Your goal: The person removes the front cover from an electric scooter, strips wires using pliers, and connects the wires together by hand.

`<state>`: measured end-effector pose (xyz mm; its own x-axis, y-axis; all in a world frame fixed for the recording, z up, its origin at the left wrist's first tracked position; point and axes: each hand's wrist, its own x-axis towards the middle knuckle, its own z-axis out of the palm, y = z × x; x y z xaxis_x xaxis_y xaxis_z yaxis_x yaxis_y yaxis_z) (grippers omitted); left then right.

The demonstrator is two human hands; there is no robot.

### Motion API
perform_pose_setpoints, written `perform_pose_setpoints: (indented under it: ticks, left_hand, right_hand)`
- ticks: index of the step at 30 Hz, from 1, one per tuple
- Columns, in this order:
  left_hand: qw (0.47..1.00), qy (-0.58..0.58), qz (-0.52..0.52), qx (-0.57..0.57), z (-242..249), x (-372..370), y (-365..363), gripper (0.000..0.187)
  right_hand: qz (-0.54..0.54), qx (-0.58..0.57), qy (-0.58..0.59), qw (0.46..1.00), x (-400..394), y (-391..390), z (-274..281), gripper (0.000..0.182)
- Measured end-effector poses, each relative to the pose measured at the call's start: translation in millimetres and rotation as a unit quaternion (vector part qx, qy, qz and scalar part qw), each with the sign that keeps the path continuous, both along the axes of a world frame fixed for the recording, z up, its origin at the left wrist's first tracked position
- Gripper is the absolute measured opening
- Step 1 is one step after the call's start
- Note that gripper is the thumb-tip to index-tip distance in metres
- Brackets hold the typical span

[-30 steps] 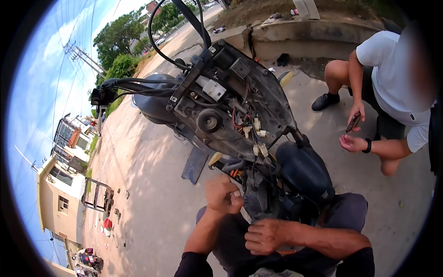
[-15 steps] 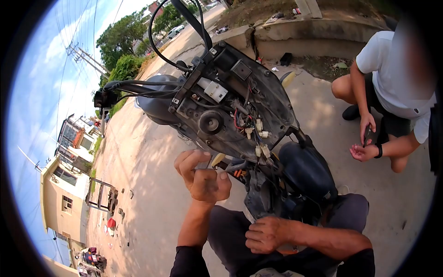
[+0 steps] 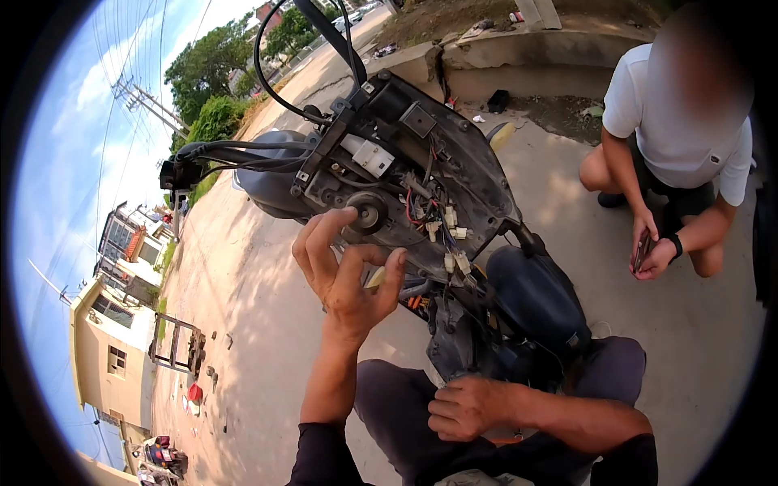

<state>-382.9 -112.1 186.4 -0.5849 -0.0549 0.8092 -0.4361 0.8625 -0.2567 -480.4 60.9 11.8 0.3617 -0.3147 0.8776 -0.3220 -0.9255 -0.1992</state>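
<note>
The left hand, open, was nearer the plugs, which lay to its right. The right hand was closed (contents hidden).

Sunlit ground bears a metal frame; a red object.

The bare motorcycle front frame is dusty black and grey. On it sit cream-white plastic connectors and thin red wires. Just beside it shows a pale yellow oval lens; near its lower end, a glossy blue-black rounded part.
</note>
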Motion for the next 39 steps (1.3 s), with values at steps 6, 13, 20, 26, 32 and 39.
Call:
perform_pose_setpoints:
  ticks: [6,13,20,26,32,39]
  left_hand:
    - [0.993,-0.086,0.076,0.034,3.4,-18.0,-10.0,0.021]
    - [0.985,-0.147,0.084,0.034,0.8,-29.8,-19.3,0.018]
    - [0.979,-0.184,0.086,0.024,-2.2,-30.0,-27.7,0.019]
    - [0.978,-0.188,0.093,0.016,-5.1,-28.2,-29.5,0.019]
    - [0.978,-0.19,0.086,-0.015,-9.1,-26.1,-35.7,0.019]
    - [0.98,-0.185,0.07,-0.034,-8.3,-22.2,-43.1,0.024]
  right_hand:
    - [-0.006,0.009,-0.002,1.0,2.9,-3.1,-6.2,0.021]
    - [-0.011,0.01,-0.004,1.0,1.8,-7.9,-5.3,0.022]
    - [-0.026,0.019,0.014,0.999,-3.0,-9.0,-4.1,0.026]
    - [-0.029,0.022,0.012,0.999,-3.6,-9.3,-5.1,0.024]
    - [-0.036,0.023,0.001,0.999,-2.9,-11.3,-6.8,0.022]
    - [-0.042,0.022,0.001,0.999,-4.3,-12.7,-4.6,0.022]
